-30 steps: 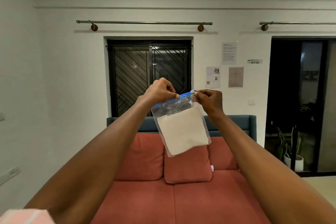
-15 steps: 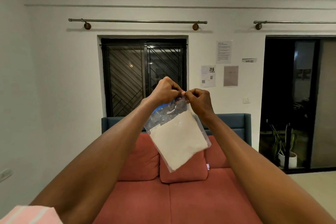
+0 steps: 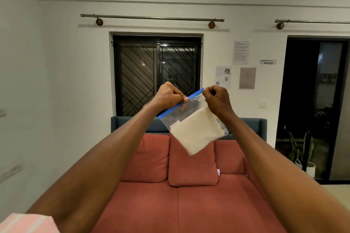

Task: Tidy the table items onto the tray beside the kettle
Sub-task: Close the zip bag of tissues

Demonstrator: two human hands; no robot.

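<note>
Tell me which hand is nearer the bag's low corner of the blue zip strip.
Left. The left hand pinches the blue zip strip midway along, closer to its low end; the right hand grips the high end.

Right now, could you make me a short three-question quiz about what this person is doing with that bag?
1. True or false: both hands pinch the zip-top bag along its blue seal strip.
2. What lies inside the bag? A) a folded cream cloth B) a spoon C) coins
3. Fill in: behind the bag stands a ____ sofa.

Key: 1 true: left hand and right hand both grip it. 2 A, the cloth. 3 red.
</note>
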